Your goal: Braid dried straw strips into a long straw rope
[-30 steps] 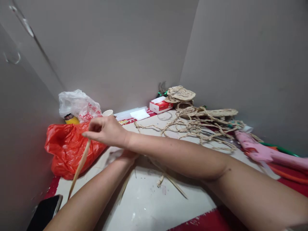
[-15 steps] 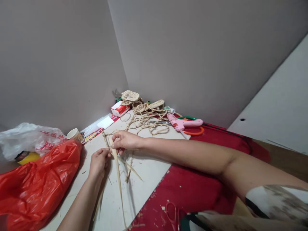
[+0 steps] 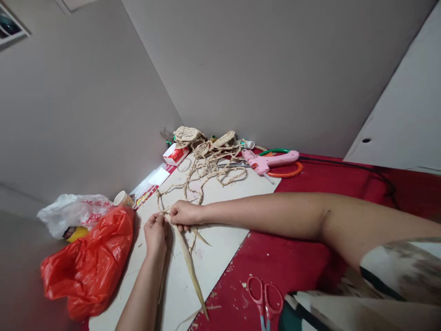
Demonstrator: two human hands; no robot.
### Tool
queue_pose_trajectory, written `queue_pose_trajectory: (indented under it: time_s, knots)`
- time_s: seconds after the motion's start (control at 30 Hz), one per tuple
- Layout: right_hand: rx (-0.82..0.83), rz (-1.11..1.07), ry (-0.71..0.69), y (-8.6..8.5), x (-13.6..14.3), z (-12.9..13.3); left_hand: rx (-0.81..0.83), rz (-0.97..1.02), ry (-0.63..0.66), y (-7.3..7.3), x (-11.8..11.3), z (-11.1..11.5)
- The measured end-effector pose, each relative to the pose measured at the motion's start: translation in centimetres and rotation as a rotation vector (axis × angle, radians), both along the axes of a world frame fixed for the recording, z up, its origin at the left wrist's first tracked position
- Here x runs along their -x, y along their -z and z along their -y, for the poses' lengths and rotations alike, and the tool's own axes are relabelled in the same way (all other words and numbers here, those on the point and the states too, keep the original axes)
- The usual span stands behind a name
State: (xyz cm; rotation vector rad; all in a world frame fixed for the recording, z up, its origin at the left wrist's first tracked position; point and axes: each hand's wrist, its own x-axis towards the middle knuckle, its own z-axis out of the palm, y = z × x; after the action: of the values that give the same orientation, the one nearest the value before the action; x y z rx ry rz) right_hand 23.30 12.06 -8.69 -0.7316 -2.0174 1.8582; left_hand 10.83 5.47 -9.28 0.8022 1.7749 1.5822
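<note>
My left hand [image 3: 155,230] is closed, its thumb and fingertips pinching the upper end of pale plant-fibre strips. Right beside it, my right hand [image 3: 186,215] is closed on the same strips. One long pale strip [image 3: 189,264] hangs down from between the hands toward the board's front edge. A shorter pointed strip [image 3: 202,237] sticks out below my right hand. The thin braided cord [image 3: 172,187] runs from near my hands back to a tangled heap of cord [image 3: 210,161] on the white board [image 3: 220,239].
A red plastic bag [image 3: 93,257], white bag [image 3: 76,207] and paper cup [image 3: 123,199] are at left. A red-and-white box [image 3: 175,154] stands behind. The pink glue gun [image 3: 275,160] lies back right, and red-handled scissors [image 3: 264,296] lie on the red cloth [image 3: 292,257] in front.
The view has shifted, showing more of the scissors. My right hand has moved slightly down the strips, close beside my left. The long strip now slants further right.
</note>
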Motion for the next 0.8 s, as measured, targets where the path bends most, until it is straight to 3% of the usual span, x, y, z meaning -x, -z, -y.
queue_pose_trajectory:
  time_s: [0.3,0.53,0.6,0.7,0.8]
  knots:
    - [-0.031,0.007,0.007,-0.8,-0.3,1.1,-0.094,-0.072,-0.064,0.6,-1.0,-0.6]
    - [-0.007,0.014,-0.067,0.1,0.2,0.8,-0.097,-0.097,-0.049,0.5,-1.1,-0.7]
    - [-0.127,0.023,-0.042,0.2,0.2,0.7,-0.102,-0.097,-0.049,0.5,-0.9,-0.8]
    - [-0.434,0.003,0.09,0.0,0.0,0.5,-0.097,-0.085,-0.054,0.5,-0.7,-0.9]
    - [-0.436,-0.007,0.133,-0.3,-0.3,0.2,-0.094,-0.056,-0.062,0.3,-0.4,-0.9]
